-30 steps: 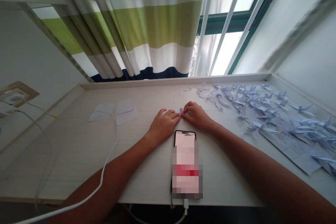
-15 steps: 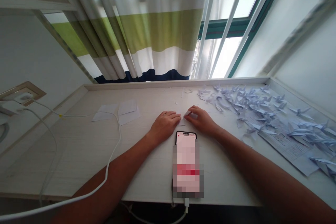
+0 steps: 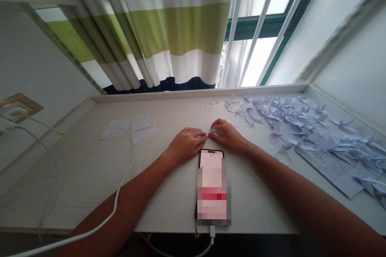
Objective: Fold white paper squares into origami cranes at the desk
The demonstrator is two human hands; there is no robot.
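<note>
My left hand [image 3: 186,143] and my right hand [image 3: 226,135] rest on the white desk [image 3: 90,160], fingertips meeting over a small white folded paper piece [image 3: 210,131]. Both hands pinch or press this paper between thumb and fingers. A phone [image 3: 212,184] lies screen up just in front of the hands, its cable plugged in at the near end.
Several folded paper cranes [image 3: 289,122] lie scattered over the right of the desk, some on a printed sheet [image 3: 327,164]. Flat white paper squares [image 3: 141,126] sit at the left. A white charging cable [image 3: 126,168] crosses the desk. Striped curtain [image 3: 169,36] and window behind.
The hands stay together on the small paper; the fingers have shifted slightly, pressing the piece lower against the desk. The camera has bobbed a little.
</note>
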